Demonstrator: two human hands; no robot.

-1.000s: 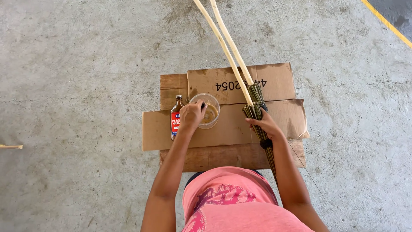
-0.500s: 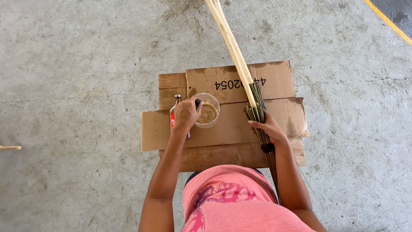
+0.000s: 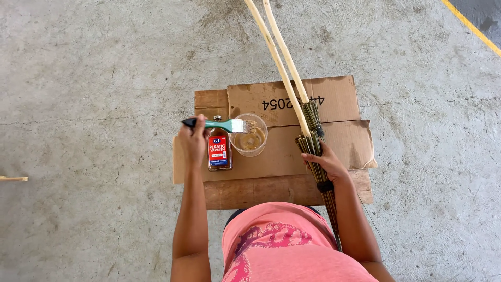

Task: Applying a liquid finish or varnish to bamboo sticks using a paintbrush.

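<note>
Since half a second ago, the left hand [image 3: 192, 140] has lifted the paintbrush [image 3: 222, 125] out of the clear plastic cup [image 3: 249, 137]; the bristles, then down inside the cup, now rest level over its near rim. Judgement: the brush is probably loaded with liquid and free to travel. The fingers are curled closed around the dark end of the green handle, with the brush lying horizontally and its bristle end pointing toward the right hand [image 3: 326, 163].

The right hand is unchanged: fingers wrapped tightly around the bound bundle of thin sticks [image 3: 311, 137], just above a dark binding band. Two pale wooden poles [image 3: 279, 57] run from the bundle away from the body and out of view at the top.

Layout relative to the left hand:
- Small brown bottle [image 3: 219, 149] with red label: just beside the knuckles, upright, touching or nearly touching the cup.
- Cup: just past the bottle, between the two hands.

Everything stands on flattened cardboard [image 3: 339, 99] laid over wooden boards on the concrete floor [image 3: 94, 78].

Edges and room: the left hand sits at the cardboard's left edge. Bare cardboard lies between cup and bundle, giving an open path. The bottle stands close under the brush handle and could tip if struck.
</note>
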